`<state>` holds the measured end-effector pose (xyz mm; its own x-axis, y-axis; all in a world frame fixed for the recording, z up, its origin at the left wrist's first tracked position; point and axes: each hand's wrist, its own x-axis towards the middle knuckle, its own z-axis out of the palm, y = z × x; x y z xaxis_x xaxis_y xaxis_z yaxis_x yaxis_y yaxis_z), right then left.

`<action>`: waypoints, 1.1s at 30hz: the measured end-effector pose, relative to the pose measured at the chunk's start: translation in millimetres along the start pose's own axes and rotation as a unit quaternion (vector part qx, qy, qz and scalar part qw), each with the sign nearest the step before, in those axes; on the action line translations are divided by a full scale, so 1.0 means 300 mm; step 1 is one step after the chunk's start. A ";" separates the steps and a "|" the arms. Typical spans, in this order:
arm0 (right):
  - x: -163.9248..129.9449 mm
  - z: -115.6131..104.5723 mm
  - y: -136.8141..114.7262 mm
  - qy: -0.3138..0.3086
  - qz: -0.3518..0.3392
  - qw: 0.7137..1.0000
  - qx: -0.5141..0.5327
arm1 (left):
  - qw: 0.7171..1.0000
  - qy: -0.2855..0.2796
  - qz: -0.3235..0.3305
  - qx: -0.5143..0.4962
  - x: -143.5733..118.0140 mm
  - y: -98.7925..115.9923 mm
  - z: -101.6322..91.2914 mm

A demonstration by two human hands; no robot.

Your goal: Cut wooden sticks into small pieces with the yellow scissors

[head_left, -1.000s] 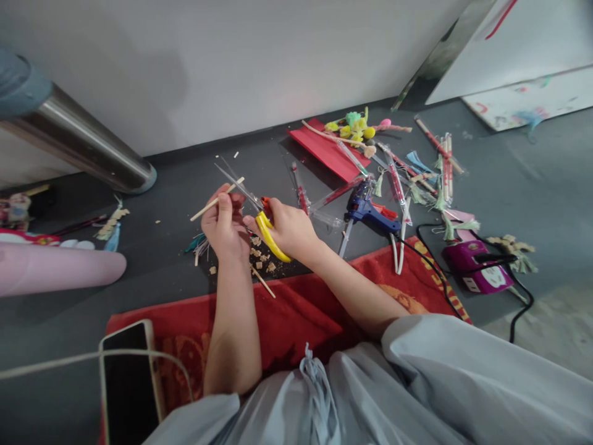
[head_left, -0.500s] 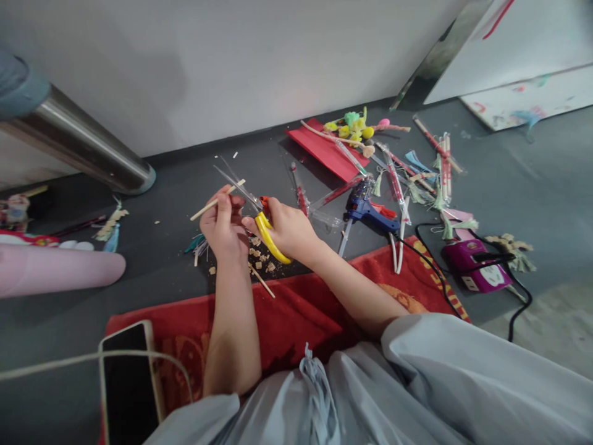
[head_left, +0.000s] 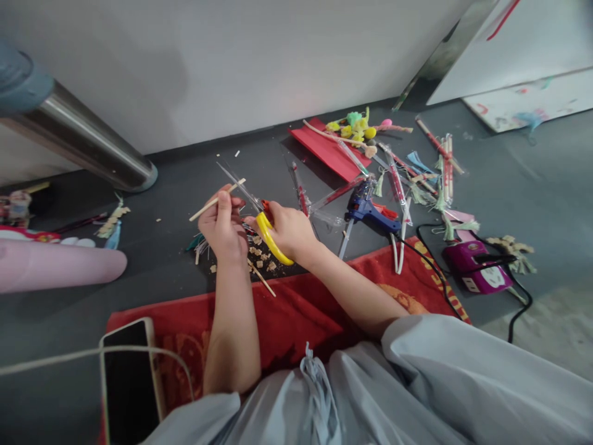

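My left hand (head_left: 225, 225) pinches a thin pale wooden stick (head_left: 207, 209) between thumb and fingers, the stick slanting up to the right. In my right hand (head_left: 291, 232) is a pair of scissors with yellow handles (head_left: 273, 238). Their metal blades (head_left: 238, 185) point up and left, across the stick's upper end; whether they touch it I cannot tell. Below my hands lie small cut wooden pieces (head_left: 258, 253) and another pale stick (head_left: 262, 278). A teal tassel (head_left: 195, 241) shows partly behind my left wrist.
To the right lie a blue glue gun (head_left: 370, 210), a purple power adapter (head_left: 475, 266) with black cable, a red folder (head_left: 328, 154) and several wrapped red-and-white sticks (head_left: 396, 176). A phone (head_left: 130, 377) rests on the red towel (head_left: 296, 303). A metal leg (head_left: 102, 136) stands at left.
The scissor blades have drawn closer together around the stick's upper end. My left hand and the stick stay almost in place.
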<state>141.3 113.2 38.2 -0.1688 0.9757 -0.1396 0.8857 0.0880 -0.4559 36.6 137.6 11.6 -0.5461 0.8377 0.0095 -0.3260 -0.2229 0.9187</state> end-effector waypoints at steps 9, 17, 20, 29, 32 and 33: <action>0.004 0.000 0.004 -0.009 0.001 1.000 -0.001 | 1.000 0.007 0.016 0.017 0.003 -0.014 -0.003; 0.002 0.013 0.001 0.006 0.000 1.000 0.012 | 1.000 0.011 0.018 0.012 -0.004 -0.010 0.003; 0.000 0.009 0.004 0.010 -0.013 1.000 0.026 | 1.000 0.006 0.006 -0.004 -0.012 -0.006 0.007; -0.003 -0.004 0.006 0.018 -0.032 0.999 0.028 | 1.000 -0.002 -0.009 0.004 -0.016 -0.006 0.011; -0.002 -0.002 0.004 0.015 -0.027 0.999 0.033 | 1.000 0.003 -0.014 -0.005 -0.015 -0.002 0.014; -0.002 -0.001 0.004 0.014 -0.024 0.999 0.033 | 1.000 0.004 -0.016 -0.007 -0.014 -0.001 0.014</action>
<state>142.6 112.8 38.1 -0.1978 0.9761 -0.0906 0.8457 0.1232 -0.5192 42.3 136.3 12.8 -0.5407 0.8409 -0.0226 -0.3546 -0.2035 0.9126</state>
